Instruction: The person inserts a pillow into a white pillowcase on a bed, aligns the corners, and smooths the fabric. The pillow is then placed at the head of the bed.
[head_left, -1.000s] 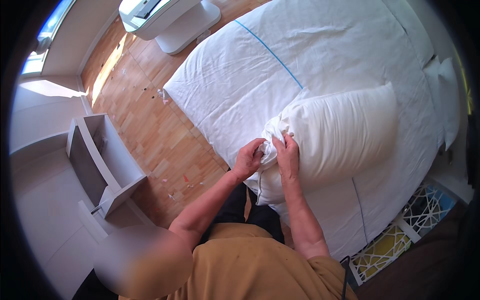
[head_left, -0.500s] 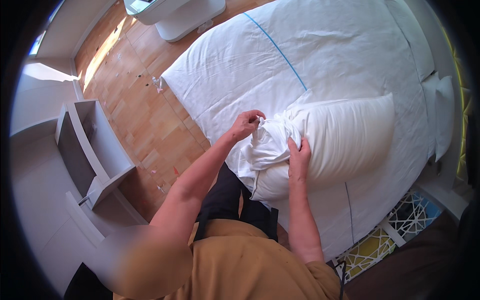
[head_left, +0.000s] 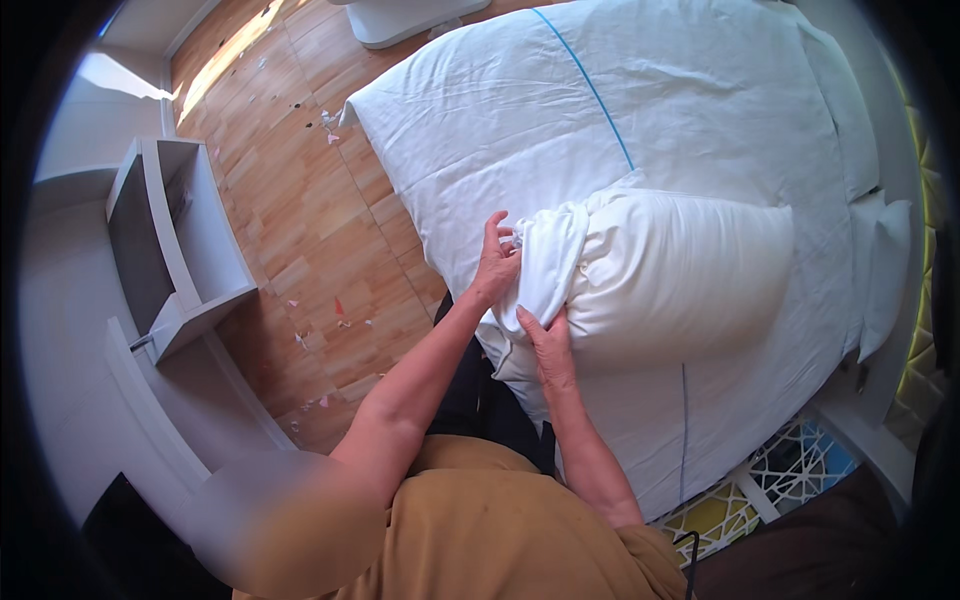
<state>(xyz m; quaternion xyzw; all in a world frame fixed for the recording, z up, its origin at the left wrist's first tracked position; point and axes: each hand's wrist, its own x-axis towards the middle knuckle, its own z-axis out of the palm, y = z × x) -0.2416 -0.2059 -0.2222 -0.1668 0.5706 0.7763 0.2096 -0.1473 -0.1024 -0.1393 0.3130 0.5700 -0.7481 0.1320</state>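
A plump cream-white pillow [head_left: 690, 270] lies on the bed in front of me. Thin white fabric, which looks like a pillowcase [head_left: 549, 262], is bunched around its left end. My left hand [head_left: 496, 262] holds the far left side of the gathered case, its fingers bent and partly apart over the cloth. On the near side, my right hand [head_left: 549, 350] grips the case between thumb and fingers, against the pillow. The right fingertips are partly hidden by the fabric and pillow.
White bedding with a blue stripe [head_left: 590, 85] covers the bed. Small scraps [head_left: 331, 121] litter the wooden floor [head_left: 310, 220] to the left. A grey-white shelf unit [head_left: 195, 230] stands at the left. White lattice panels [head_left: 800, 460] are at the lower right, and another pillow [head_left: 885, 270] at the far right.
The loose case has been drawn into a smoother band around the pillow's end. My right hand has moved left along it; my left hand has shifted slightly and its fingers have loosened.
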